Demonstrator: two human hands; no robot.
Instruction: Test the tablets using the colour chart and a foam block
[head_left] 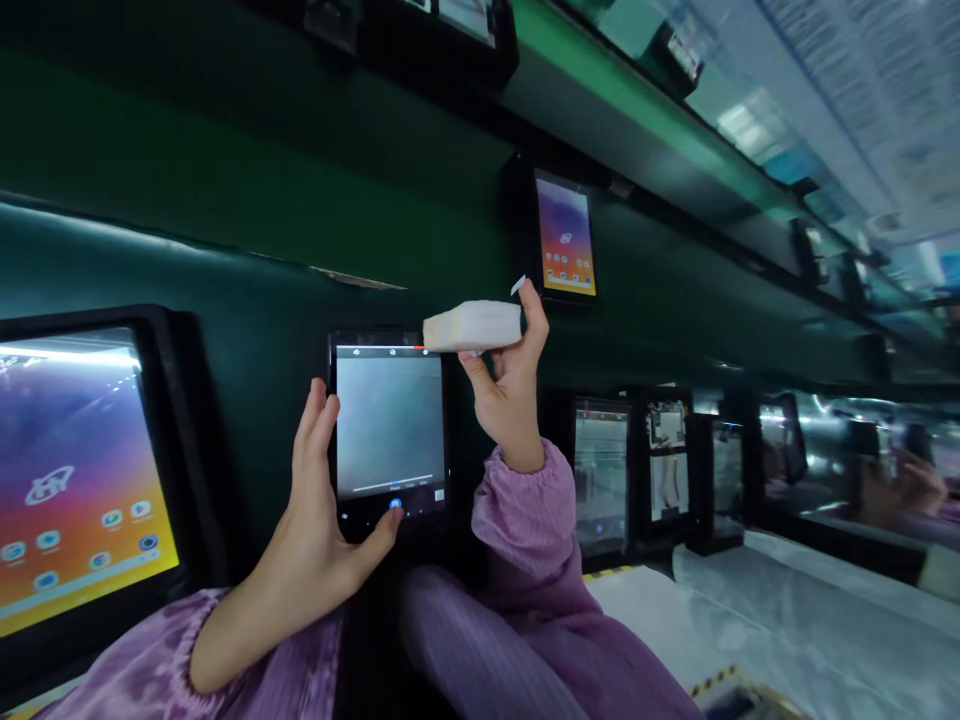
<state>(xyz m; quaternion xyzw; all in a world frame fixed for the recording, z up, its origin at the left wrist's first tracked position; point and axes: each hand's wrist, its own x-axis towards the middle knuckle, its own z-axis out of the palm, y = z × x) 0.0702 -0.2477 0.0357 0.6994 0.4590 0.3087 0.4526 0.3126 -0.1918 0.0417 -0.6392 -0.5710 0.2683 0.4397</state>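
Observation:
My left hand [315, 530] grips a black tablet [390, 430] by its left edge, thumb pressed on a blue button at the bottom of the screen. The screen shows a grey camera view. My right hand [510, 385] is raised beside the tablet's top right corner and pinches a white folded cloth pad [472, 326] between thumb and fingers, level with the tablet's top edge. Both arms wear purple sleeves.
A large tablet [82, 480] with an orange and purple home screen stands at the left. Another lit tablet [565, 238] hangs on the dark green wall above. Several tablets [600, 475] line a rack at the right, above a white surface [720, 600].

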